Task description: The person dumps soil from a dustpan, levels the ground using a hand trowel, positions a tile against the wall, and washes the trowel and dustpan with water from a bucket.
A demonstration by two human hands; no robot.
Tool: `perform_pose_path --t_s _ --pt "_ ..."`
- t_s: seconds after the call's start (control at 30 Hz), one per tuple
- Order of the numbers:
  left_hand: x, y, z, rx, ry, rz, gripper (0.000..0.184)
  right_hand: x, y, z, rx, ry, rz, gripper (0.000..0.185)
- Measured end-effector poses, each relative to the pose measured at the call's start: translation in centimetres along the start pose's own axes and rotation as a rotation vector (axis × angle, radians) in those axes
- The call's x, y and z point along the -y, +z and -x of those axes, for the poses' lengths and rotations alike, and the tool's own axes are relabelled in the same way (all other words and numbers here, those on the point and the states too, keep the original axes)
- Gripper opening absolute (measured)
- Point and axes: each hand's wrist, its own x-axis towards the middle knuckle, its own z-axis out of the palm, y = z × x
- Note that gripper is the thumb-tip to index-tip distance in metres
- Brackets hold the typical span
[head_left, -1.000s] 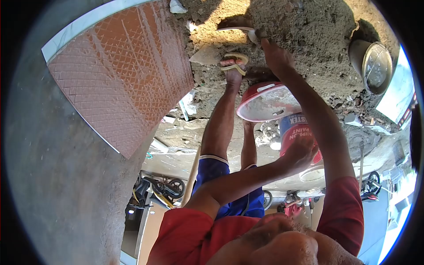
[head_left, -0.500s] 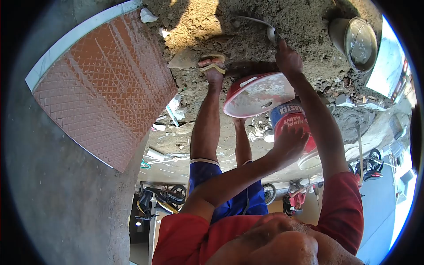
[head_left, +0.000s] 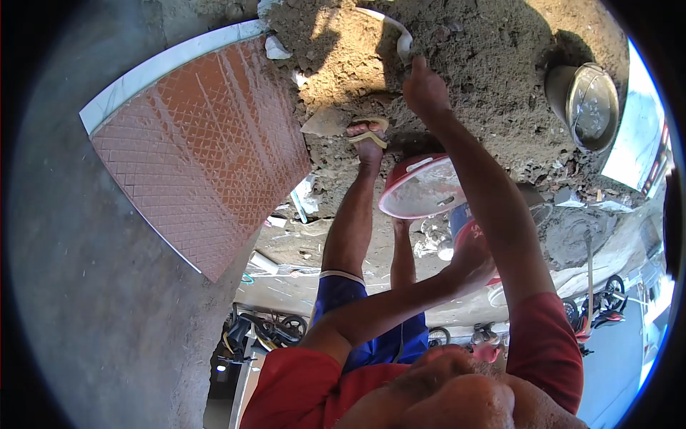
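Note:
My right hand (head_left: 427, 91) is closed round the handle end of a trowel with a curved pale neck and thin blade (head_left: 386, 18), held over rough wet mortar (head_left: 493, 79). My left hand (head_left: 473, 256) is beside the red and blue paint bucket (head_left: 464, 223), partly behind my right forearm; its fingers are hidden. A red basin with a mortar-smeared pale inside (head_left: 423, 191) lies between the bucket and my sandalled foot (head_left: 368, 132). At left, a large tile (head_left: 204, 146) shows its orange-brown, grid-patterned face, with a white edge.
A bucket of greyish liquid (head_left: 593, 107) stands on the mortar at right, near a white tile (head_left: 632, 136). Smooth grey floor (head_left: 93, 264) fills the left side. Behind my legs are rubble, a long pole (head_left: 589, 279) and parked motorbikes (head_left: 264, 330), appearing upside down.
My right hand and the trowel have moved left across the mortar. My left hand's spread fingers have passed out of sight behind my right forearm. The view has shifted too.

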Motion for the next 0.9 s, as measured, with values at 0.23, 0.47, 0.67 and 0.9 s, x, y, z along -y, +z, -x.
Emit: perform_pose_path --t_s 0.23,0.47,0.67,0.9 --pt "0.0 -1.6 0.2 0.07 -0.118 0.176 0.043 2.8 -0.9 -1.2 -0.035 -0.015 -0.113 0.031" --pt "-0.1 -3.1 -0.9 0.019 -0.119 0.175 0.038 12.5 4.9 -6.7 0.375 -0.451 0.807 0.017" --pt "0.3 -3.2 -0.9 -0.077 -0.121 0.23 0.035 16.0 3.0 -8.5 -0.089 -0.185 -0.196 0.032" --pt "1.6 -8.1 -1.2 0.041 -0.083 0.171 0.035 5.6 -1.3 -6.3 -0.104 -0.477 0.184 0.046"
